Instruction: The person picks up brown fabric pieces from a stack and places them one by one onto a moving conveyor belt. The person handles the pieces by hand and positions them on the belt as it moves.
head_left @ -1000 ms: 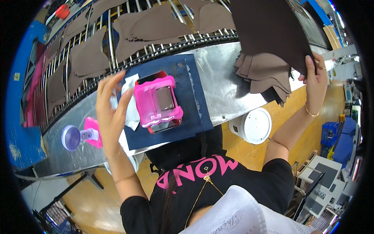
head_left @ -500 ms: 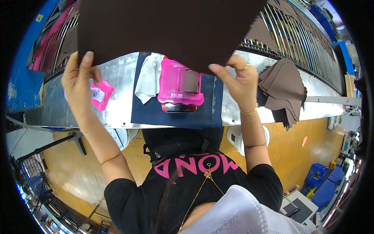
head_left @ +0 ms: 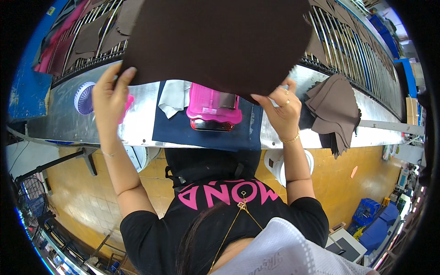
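A large dark brown fabric panel is held up in front of me by its two near corners. My left hand pinches its lower left corner between thumb and fingers. At the lower right corner, my right hand is closed on the edge in the same way. The panel's near edge curves between my hands, and its far part runs out of the picture. Partly covered by it is a pink plastic tray with a brown piece inside. My left hand partly hides a pink object beside a small lilac fan.
A metal table carries a dark blue cloth and a white cloth. At right lies a fanned stack of brown cut pieces. Beyond the table, a rack of metal bars holds more brown pieces. White stools stand below.
The fabric panel has moved nearer to me and slightly right at its left corner. My left hand has shifted right, uncovering the fan. My right hand has come slightly lower.
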A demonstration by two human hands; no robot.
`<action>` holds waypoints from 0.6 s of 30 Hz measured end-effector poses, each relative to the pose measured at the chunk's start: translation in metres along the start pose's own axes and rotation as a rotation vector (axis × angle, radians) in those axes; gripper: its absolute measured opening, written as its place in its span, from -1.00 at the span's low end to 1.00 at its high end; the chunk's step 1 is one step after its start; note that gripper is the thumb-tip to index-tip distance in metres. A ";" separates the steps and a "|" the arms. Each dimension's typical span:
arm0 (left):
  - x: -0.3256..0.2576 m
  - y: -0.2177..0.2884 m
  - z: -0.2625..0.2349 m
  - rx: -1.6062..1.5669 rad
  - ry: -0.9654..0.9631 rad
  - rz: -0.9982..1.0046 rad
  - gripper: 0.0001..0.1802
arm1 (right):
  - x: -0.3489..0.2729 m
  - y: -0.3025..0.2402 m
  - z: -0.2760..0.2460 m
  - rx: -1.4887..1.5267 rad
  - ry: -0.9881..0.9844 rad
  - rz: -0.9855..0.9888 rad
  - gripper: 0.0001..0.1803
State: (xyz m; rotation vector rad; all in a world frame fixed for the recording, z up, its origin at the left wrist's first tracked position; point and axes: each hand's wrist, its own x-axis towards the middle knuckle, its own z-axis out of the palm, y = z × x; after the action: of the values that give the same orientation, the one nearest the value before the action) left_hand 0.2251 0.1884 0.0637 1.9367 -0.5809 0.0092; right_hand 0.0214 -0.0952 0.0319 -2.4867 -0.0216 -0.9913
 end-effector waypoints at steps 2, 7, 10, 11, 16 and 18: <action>0.001 0.008 0.021 0.076 -0.096 0.085 -0.82 | -0.020 0.008 -0.017 -0.047 -0.045 0.075 -0.75; 0.001 0.030 0.060 0.197 -0.297 0.312 -0.86 | -0.083 0.024 -0.041 0.059 -0.148 0.624 -0.92; -0.002 0.043 0.083 0.152 -0.368 0.446 -0.86 | -0.112 0.030 -0.058 0.155 0.010 0.684 -0.93; -0.004 0.046 0.090 0.142 -0.386 0.497 -0.85 | -0.117 0.031 -0.069 0.144 0.020 0.720 -0.91; -0.007 0.075 0.118 0.250 -0.549 0.677 -0.84 | -0.147 0.046 -0.139 0.116 0.155 0.795 -0.78; -0.006 0.084 0.131 0.283 -0.582 0.774 -0.86 | -0.142 0.042 -0.160 0.136 0.183 0.843 -0.76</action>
State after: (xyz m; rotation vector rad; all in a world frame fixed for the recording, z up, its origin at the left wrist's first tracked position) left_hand 0.1532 0.0509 0.0767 1.8534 -1.7689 0.0191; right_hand -0.1794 -0.1784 0.0230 -1.9470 0.9005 -0.7839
